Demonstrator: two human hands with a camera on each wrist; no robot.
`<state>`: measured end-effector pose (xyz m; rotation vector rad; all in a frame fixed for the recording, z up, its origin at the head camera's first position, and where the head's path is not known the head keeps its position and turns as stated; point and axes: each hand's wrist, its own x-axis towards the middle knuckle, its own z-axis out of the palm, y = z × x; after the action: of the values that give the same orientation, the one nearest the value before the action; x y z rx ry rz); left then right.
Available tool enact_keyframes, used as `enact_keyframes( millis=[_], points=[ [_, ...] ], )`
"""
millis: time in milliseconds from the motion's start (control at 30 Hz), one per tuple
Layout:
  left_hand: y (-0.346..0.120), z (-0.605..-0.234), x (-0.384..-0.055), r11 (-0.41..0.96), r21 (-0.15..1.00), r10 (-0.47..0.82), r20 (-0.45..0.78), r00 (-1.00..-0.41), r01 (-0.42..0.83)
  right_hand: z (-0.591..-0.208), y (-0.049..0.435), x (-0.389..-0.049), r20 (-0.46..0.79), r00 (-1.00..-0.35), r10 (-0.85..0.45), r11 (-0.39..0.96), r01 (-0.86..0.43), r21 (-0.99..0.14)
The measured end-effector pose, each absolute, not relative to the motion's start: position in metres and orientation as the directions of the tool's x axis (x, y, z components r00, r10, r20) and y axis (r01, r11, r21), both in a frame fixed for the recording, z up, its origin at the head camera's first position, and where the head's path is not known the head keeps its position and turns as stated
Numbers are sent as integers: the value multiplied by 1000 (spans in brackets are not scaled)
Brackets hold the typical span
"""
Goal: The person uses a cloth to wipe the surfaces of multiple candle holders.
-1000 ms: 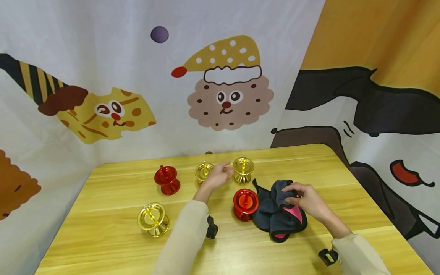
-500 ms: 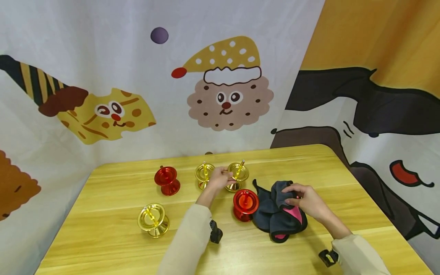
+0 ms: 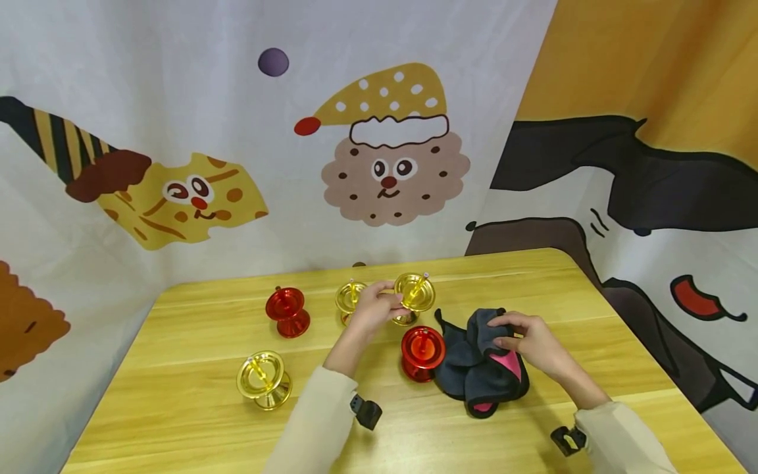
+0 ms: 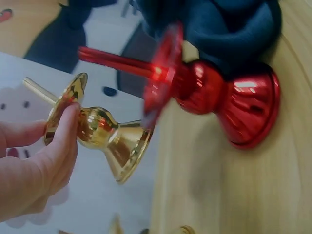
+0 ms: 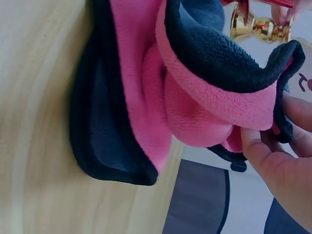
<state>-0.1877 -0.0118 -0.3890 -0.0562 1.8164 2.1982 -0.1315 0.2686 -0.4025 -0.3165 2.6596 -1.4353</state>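
My left hand [image 3: 368, 312] pinches the dish rim of a gold candle holder [image 3: 413, 297] between thumb and fingers. It has a round dish with a thin upright stem in the middle and a flared foot; in the left wrist view this gold candle holder [image 4: 100, 130] is raised off the tabletop. My right hand [image 3: 535, 343] grips a fold of a bunched cloth [image 3: 468, 359], dark grey outside and pink inside with black edging. Part of the fingers is behind the cloth [image 5: 204, 105] in the right wrist view. A red candle holder [image 3: 423, 354] stands against the cloth's left side.
Behind my left hand stands another gold candle holder [image 3: 349, 299], partly hidden. Further left are a red candle holder [image 3: 288, 313] and a gold one [image 3: 266, 380]. The wooden table [image 3: 177, 368] ends at a printed curtain [image 3: 225, 118].
My left hand has reached the back right gold candle holder and pinched its rim. The holder shifted left towards me, then rose slightly. The right hand and cloth have hardly moved.
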Motion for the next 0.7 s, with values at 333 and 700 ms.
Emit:
enact_keyframes(
  millis=[333,700],
  points=[
    [-23,-365,-166,-124,976,194,-152,-969,-177,-370,264,-130,170,-955,-244,448,-267,-853],
    [-35,-347,-145,-92,990,211,-84,-974,-106,-317,243,-125,221,-952,-212,473,-298,-829]
  ],
)
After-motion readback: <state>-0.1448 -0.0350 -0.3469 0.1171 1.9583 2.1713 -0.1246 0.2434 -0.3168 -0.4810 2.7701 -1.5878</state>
